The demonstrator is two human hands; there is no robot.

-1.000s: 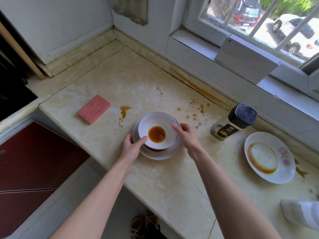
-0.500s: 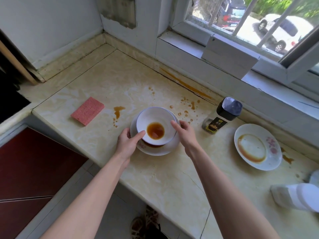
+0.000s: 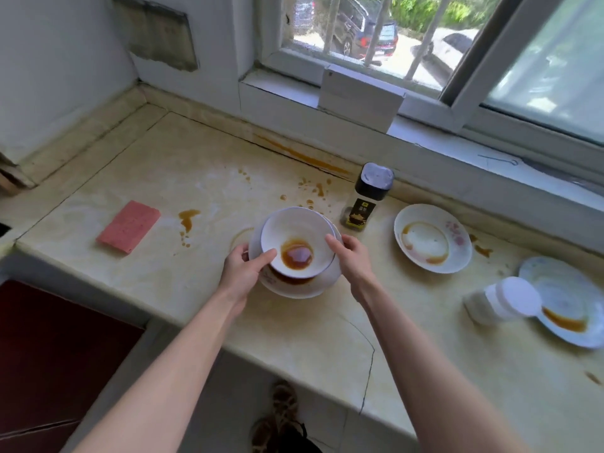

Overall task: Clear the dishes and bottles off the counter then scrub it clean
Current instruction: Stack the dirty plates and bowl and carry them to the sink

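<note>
Your left grip [image 3: 243, 273] and right grip [image 3: 351, 259] curl round opposite edges of the plate [image 3: 294, 287], thumbs pinning the bowl [image 3: 294, 233] stacked on it. The two-sided hold is likely meant to carry the brown sauce [image 3: 295, 258] level. Bottle [image 3: 369, 197] stands just beyond your right grip on the worktop [image 3: 294, 338].

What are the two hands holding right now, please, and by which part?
The left hand and right hand grip a round white ceramic bowl stacked on a white plate, at opposite side rims.

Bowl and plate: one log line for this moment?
left hand, right hand: grip plate | bowl: on plate, sauce inside | counter: stained
</note>
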